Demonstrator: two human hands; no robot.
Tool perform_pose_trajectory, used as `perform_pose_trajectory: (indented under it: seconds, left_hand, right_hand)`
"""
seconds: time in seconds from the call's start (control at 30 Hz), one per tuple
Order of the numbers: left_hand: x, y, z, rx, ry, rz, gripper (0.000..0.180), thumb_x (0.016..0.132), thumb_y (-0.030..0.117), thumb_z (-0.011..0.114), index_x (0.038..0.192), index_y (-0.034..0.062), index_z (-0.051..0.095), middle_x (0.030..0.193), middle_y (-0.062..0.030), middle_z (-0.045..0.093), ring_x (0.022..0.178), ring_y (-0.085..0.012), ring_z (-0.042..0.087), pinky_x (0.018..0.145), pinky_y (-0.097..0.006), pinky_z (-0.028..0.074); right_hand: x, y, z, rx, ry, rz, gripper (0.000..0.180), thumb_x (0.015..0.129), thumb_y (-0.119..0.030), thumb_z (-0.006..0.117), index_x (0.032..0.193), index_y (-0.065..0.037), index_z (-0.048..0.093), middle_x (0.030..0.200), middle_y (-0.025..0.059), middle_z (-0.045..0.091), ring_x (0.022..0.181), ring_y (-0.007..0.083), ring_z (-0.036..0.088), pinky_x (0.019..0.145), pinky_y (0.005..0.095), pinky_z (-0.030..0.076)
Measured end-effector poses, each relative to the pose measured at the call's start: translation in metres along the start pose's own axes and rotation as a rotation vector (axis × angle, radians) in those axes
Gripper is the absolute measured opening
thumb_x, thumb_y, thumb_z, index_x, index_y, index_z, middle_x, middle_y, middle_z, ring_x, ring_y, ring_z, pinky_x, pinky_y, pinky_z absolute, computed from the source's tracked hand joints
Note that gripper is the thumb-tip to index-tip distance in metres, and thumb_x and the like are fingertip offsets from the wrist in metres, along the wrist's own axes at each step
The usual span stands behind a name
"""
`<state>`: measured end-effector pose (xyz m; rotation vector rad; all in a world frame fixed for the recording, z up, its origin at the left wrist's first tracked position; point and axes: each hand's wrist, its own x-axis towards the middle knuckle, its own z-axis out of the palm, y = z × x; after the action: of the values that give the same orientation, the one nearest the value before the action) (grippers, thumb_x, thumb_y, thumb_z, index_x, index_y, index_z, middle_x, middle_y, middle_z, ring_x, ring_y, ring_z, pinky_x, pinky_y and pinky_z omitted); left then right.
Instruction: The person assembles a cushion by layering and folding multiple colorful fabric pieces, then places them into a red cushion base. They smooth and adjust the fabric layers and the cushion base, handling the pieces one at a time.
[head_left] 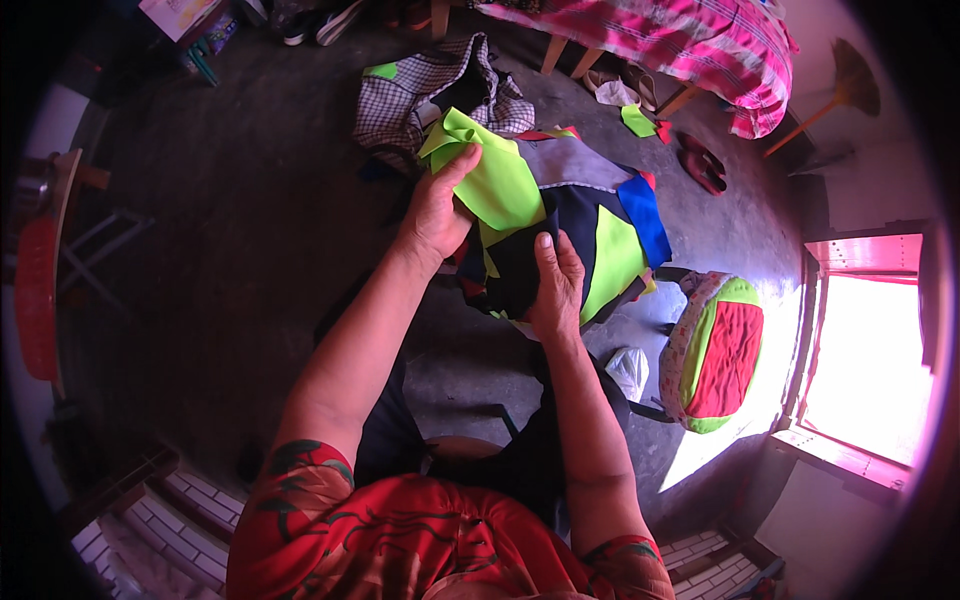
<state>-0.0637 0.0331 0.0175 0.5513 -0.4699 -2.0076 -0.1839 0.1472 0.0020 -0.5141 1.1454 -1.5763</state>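
My left hand pinches a lime-green fabric piece between thumb and fingers, its upper end folded over. That piece lies against a patchwork bundle of cloth scraps held out in front of me. Black cloth in the bundle is gripped by my right hand, thumb on top and most fingers hidden. Grey cloth, a blue strip and another lime-green patch show at its far and right sides. Red bits peek out at the edges.
Beyond the bundle lies a black-and-white checked cloth bag. To the right stand a stool with a red-and-green cover and a white plastic bag. A shoe and lime scrap lie near the pink-draped bed.
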Motion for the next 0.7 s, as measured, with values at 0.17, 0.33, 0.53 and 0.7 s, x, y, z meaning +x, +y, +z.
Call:
perform_pose_trajectory:
  seconds: [0.17,0.33,0.53,0.7]
  left_hand:
    - [0.002,0.001,-0.006,-0.010,-0.015,0.006,0.039,0.084,0.026,0.064,0.116,0.0062,0.052,0.112,-0.0072,0.058,0.105,-0.0196,0.055,0.093,-0.036,0.042]
    - [0.003,0.009,-0.008,-0.095,0.002,0.042,0.042,0.084,0.027,0.061,0.118,0.0047,0.051,0.112,-0.0091,0.058,0.103,-0.0223,0.056,0.091,-0.038,0.044]
    - [-0.004,0.026,-0.003,-0.089,-0.009,0.044,0.045,0.081,0.030,0.061,0.115,0.0017,0.052,0.105,-0.0124,0.060,0.091,-0.0237,0.062,0.080,-0.037,0.051]
    - [-0.008,0.029,0.003,-0.039,0.039,-0.021,0.044,0.080,0.031,0.059,0.109,-0.0009,0.054,0.099,-0.0134,0.062,0.087,-0.0235,0.063,0.076,-0.033,0.052]
  right_hand:
    - [-0.001,-0.003,0.003,-0.053,0.038,-0.036,0.029,0.094,-0.029,0.051,0.101,-0.002,0.060,0.091,0.0034,0.064,0.080,0.0104,0.060,0.070,0.0235,0.050]
    - [0.001,-0.005,0.003,0.071,0.097,-0.106,0.029,0.095,-0.030,0.049,0.103,-0.004,0.060,0.092,-0.0002,0.063,0.080,0.0076,0.058,0.070,0.0217,0.047]
    - [0.019,-0.012,-0.027,0.599,0.075,0.074,0.044,0.095,-0.038,0.042,0.128,-0.008,0.046,0.125,0.0109,0.054,0.112,0.0268,0.052,0.101,0.0391,0.037]
    - [0.019,-0.026,-0.033,0.668,-0.006,0.028,0.045,0.095,-0.038,0.041,0.128,-0.008,0.046,0.127,0.0108,0.053,0.117,0.0283,0.049,0.104,0.0422,0.034]
